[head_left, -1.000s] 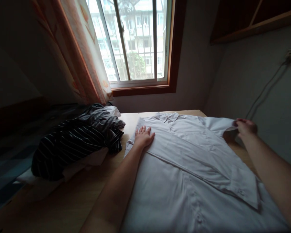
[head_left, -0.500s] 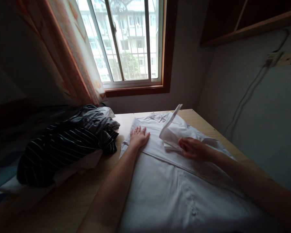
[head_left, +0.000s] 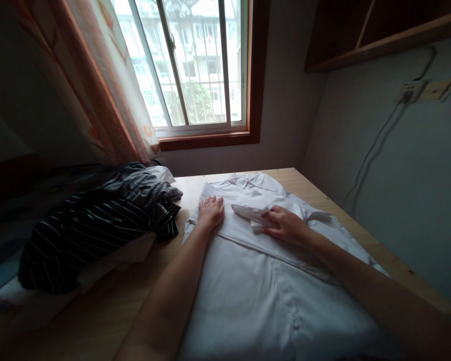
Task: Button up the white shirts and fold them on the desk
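Observation:
A white button-up shirt (head_left: 244,281) lies spread on the wooden table, its collar toward the window and its button strip running toward me. My left hand (head_left: 210,211) rests flat on the upper left part of the shirt, fingers stretched out. On the right, my right hand (head_left: 285,224) pinches the end of a white sleeve (head_left: 246,211). That sleeve lies folded across the shirt's chest, its cuff end pointing left, low over the fabric. The fingertips under the sleeve are partly hidden.
A heap of dark striped clothes (head_left: 97,225) with white fabric under it sits to the left on the table (head_left: 319,193). Beyond stand a window (head_left: 195,75) and a curtain (head_left: 108,90). A cable (head_left: 372,155) hangs on the right wall below a shelf (head_left: 391,40).
The sleeve end, raised upright before, has come down nearly flat, pointing left. My right hand has shifted slightly left. My left hand stays on the shirt; the view has turned slightly.

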`<action>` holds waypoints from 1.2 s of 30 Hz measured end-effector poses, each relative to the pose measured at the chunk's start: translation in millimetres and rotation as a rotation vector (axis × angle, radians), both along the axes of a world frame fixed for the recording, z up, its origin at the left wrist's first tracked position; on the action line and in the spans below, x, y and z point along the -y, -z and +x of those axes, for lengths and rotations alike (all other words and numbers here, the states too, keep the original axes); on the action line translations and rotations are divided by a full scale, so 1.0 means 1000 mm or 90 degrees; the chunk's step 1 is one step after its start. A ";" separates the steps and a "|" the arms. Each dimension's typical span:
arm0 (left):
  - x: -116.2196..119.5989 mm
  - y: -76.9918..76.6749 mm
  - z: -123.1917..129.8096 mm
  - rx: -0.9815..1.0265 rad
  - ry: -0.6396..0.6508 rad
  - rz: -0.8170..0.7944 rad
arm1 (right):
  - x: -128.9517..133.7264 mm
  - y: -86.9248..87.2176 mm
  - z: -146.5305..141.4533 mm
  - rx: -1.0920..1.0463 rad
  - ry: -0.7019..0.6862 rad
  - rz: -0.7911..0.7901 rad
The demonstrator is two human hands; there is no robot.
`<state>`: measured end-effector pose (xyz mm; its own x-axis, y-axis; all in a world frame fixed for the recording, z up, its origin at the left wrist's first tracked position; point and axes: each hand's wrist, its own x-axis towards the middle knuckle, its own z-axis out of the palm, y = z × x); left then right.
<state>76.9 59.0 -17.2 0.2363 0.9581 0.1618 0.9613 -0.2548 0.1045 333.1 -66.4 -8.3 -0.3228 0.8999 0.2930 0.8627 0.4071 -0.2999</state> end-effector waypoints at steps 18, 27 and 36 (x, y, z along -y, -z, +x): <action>0.035 -0.008 0.048 0.104 0.397 0.158 | -0.004 0.020 0.007 -0.027 -0.056 0.071; 0.028 -0.038 0.040 0.345 0.162 0.284 | -0.003 0.015 0.009 0.005 -0.012 0.038; 0.038 -0.083 -0.010 0.808 0.030 0.088 | 0.002 0.004 0.026 0.083 0.032 -0.025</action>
